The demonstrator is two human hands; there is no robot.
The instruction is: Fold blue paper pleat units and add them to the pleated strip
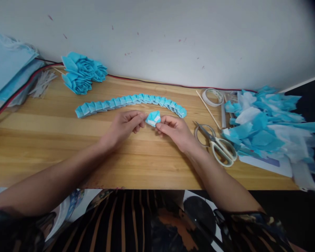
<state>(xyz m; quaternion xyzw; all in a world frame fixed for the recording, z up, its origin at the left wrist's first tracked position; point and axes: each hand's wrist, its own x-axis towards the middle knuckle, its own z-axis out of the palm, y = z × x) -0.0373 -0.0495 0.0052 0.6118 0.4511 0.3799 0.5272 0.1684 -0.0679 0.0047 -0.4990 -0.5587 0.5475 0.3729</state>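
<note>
Between my two hands is a small folded blue petal (154, 116) with a white strip along its lower edge. My right hand (173, 130) pinches its lower right corner between thumb and fingers. The fingers of my left hand (127, 126) are pressed together at the petal's left edge. Just beyond them, a long curved row of similar folded blue petals (126, 100) lies on the wooden table (136, 164). Scissors with cream handles (222, 148) rest to the right of my right hand, beside a roll of tape (199, 134).
Finished blue flowers (81, 71) lie at the back left, near thin clear strips (43, 84) and a stack of blue sheets (10, 66). On the right are a white tape roll (212, 97), a wooden stick (208, 110) and a heap of blue and white scraps (265, 136). A red-black cable (152, 82) runs along the wall.
</note>
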